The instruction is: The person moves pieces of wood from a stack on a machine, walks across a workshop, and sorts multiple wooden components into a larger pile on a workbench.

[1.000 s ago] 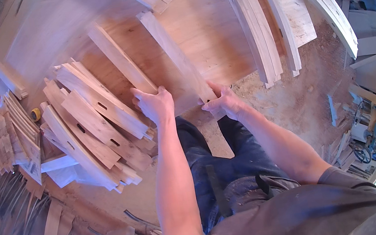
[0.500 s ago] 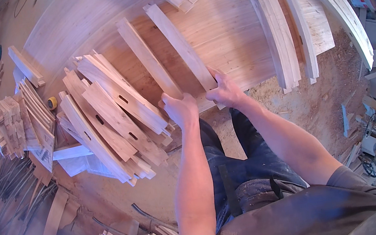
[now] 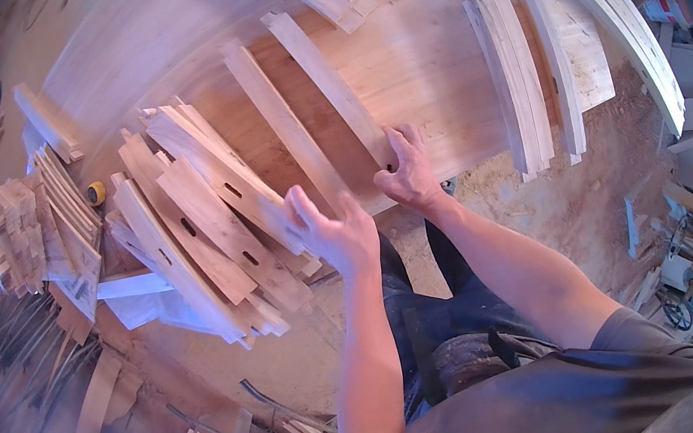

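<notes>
Two pale wooden rails lie side by side on a wide wooden panel (image 3: 431, 62), slanting toward me. My right hand (image 3: 410, 170) is closed round the near end of the right rail (image 3: 327, 81), its thumb beside a small dark slot. Just short of the left rail (image 3: 282, 121), my left hand (image 3: 340, 234) hangs with thumb and fingers apart and nothing in it. Left of that hand is a heap of slotted wooden pieces (image 3: 214, 226), several showing dark oblong mortises.
Narrow boards (image 3: 517, 80) lie together at the panel's right end. Long rails (image 3: 606, 4) run along the far right. Stacked wood offcuts (image 3: 20, 232) and a yellow tape measure (image 3: 96, 193) are on the left. Sawdust covers the floor (image 3: 494, 209).
My left hand has let go of the left rail's near end and drawn back toward me, its fingers spreading. My right hand stays at the right rail's end.
</notes>
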### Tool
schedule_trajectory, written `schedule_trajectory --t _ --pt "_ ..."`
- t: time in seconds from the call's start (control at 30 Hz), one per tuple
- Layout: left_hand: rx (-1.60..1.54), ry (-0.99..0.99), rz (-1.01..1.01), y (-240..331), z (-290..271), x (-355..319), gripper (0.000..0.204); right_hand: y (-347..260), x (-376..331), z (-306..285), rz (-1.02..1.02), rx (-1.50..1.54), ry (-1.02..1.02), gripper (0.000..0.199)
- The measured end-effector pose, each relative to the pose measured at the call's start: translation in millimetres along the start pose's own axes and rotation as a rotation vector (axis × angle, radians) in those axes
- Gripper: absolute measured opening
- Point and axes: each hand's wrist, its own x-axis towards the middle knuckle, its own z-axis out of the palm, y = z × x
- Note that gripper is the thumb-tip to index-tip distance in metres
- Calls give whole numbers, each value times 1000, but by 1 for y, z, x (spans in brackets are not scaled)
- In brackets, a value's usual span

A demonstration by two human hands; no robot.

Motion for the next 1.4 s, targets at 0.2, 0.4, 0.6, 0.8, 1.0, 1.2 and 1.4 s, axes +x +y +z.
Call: schedule_trajectory --t 0.2,0.4,0.6,0.8,1.0,1.2,1.4 --pt "278 295 86 -26 -54 14 74 -5 7 -11 95 211 -56 62" --pt "364 223 57 -65 -76 39 76 16 22 -32 281 368 -238 53" --pt "539 204 122 -76 -88 77 78 1 21 -37 321 295 -233 58" --pt "656 146 199 -92 -87 105 81 -23 -4 -6 189 128 -10 69" --pt "830 127 108 -93 -74 103 85 -64 -38 -6 -176 87 2 71" --pt "866 126 113 -96 -71 105 85 -79 -56 28 141 43 -238 75" --pt "912 140 141 -111 -70 108 85 -66 -47 35 62 10 -165 76"
